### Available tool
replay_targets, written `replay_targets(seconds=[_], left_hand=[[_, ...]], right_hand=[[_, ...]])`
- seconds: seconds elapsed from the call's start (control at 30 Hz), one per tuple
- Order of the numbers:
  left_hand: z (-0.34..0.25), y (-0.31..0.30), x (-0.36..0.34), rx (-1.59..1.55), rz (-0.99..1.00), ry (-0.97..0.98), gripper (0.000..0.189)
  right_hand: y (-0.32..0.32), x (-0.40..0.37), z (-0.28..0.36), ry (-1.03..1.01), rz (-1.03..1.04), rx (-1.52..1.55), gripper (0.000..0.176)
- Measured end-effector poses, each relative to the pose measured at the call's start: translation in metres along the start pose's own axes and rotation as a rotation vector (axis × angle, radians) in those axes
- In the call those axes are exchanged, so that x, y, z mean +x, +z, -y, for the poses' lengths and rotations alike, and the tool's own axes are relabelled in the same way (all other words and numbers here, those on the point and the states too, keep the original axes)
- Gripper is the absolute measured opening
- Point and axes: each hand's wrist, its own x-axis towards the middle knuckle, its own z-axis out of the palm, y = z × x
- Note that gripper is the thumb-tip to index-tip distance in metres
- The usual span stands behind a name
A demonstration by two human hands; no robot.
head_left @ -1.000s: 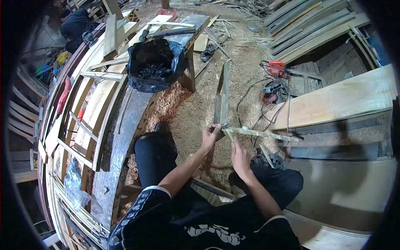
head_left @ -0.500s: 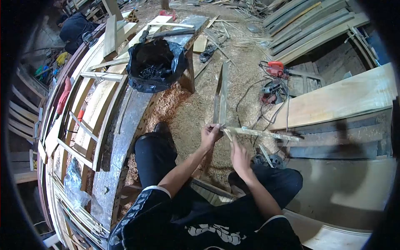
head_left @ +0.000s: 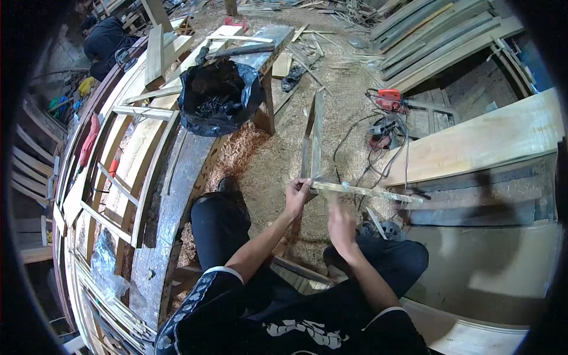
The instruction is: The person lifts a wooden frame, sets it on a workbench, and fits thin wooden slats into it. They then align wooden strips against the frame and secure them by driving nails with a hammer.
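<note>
The left hand [head_left: 297, 196] pinches the wooden frame [head_left: 318, 133] at its near corner between thumb and fingers; the frame's long slats reach away ahead of that grip, and a narrow wooden strip [head_left: 370, 190] runs out to its right. Just below the strip, the right hand [head_left: 342, 228] is curled, too blurred to tell what it pinches.

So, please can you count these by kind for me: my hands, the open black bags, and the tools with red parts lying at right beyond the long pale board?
Hands: 2 (left hand, right hand)
Open black bag: 1
Tools with red parts: 2 (upper tool, lower tool)
Total: 5
</note>
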Motion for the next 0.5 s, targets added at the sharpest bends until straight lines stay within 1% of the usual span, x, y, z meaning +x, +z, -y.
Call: replay_targets(seconds=[0.03, 0.07, 0.1, 0.13, 0.17, 0.2, 0.23, 0.3, 0.33, 0.37, 0.4, 0.43, 0.47, 0.5], left_hand=[[-0.002, 0.002, 0.006, 0.032, 0.008, 0.053, 0.017], [-0.003, 0.002, 0.007, 0.035, 0.017, 0.064, 0.017], [-0.005, 0.006, 0.009, 0.028, -0.022, 0.08, 0.017], [-0.008, 0.008, 0.007, 0.025, -0.068, 0.083, 0.017], [-0.007, 0.007, -0.001, 0.031, -0.071, 0.063, 0.017], [-0.017, 0.011, -0.002, -0.045, -0.063, 0.041, 0.017], [-0.021, 0.012, -0.003, -0.118, -0.053, 0.018, 0.018], [-0.005, 0.001, 0.002, -0.106, -0.004, 0.046, 0.018], [0.001, -0.003, 0.002, -0.051, -0.02, 0.015, 0.017], [0.005, -0.004, 0.012, -0.01, -0.048, -0.004, 0.016], [-0.015, 0.007, 0.002, -0.049, -0.074, -0.019, 0.014], [-0.015, 0.009, -0.006, -0.047, -0.077, -0.042, 0.014], [-0.019, 0.013, -0.004, -0.077, -0.065, 0.016, 0.016], [-0.021, 0.014, -0.004, -0.102, -0.05, 0.072, 0.017]], right_hand=[[0.002, 0.002, -0.004, 0.099, 0.244, -0.108, 0.046], [0.006, 0.005, -0.005, 0.2, 0.485, -0.214, 0.045], [0.003, 0.019, -0.002, 0.174, 0.474, -0.218, 0.045], [-0.003, 0.029, 0.007, 0.096, 0.301, -0.095, 0.044], [-0.008, 0.022, 0.014, 0.052, 0.136, 0.027, 0.042], [-0.005, 0.019, 0.013, 0.072, 0.027, 0.079, 0.039], [0.004, 0.01, 0.002, 0.084, 0.031, 0.078, 0.039], [0.023, -0.005, -0.027, -0.006, 0.266, -0.164, 0.045], [0.018, 0.001, -0.022, 0.063, 0.311, -0.23, 0.044], [0.014, 0.015, -0.02, 0.038, 0.301, -0.231, 0.044], [0.004, 0.023, -0.008, 0.019, 0.202, -0.154, 0.043], [-0.004, 0.016, -0.001, 0.025, 0.111, -0.081, 0.041], [-0.001, 0.013, 0.0, -0.074, -0.059, -0.032, 0.038], [0.004, 0.006, -0.005, -0.063, -0.055, -0.033, 0.038]])
